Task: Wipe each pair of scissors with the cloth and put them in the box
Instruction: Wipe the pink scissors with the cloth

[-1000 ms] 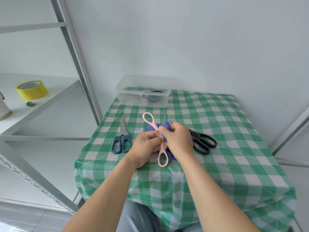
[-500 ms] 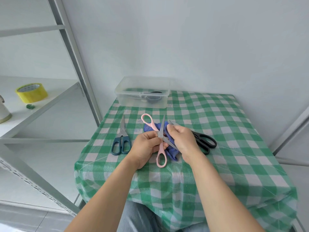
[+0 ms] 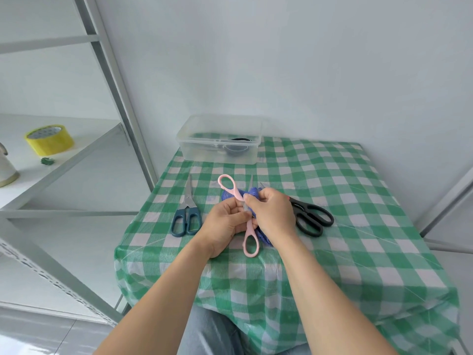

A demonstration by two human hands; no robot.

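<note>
In front of the clear box [image 3: 217, 153], the left hand [image 3: 225, 224] is pinching the opened pink scissors [image 3: 247, 226] while the right hand [image 3: 275, 216], clutching the blue cloth [image 3: 263, 235], is sliding back over the blades: wiping continuing, boxing pending.

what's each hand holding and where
Left hand pinches the pink scissors near the pivot; right hand grips the cloth, bunched on a blade.

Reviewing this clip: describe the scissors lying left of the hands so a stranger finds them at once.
Start at the green checked table, clear box at its far edge. Just left of the left hand, the dark blue scissors lie flat and closed, blades toward the box. Only this pair has blue handles: the pink scissors are in the hands, the black scissors lie right.
</note>
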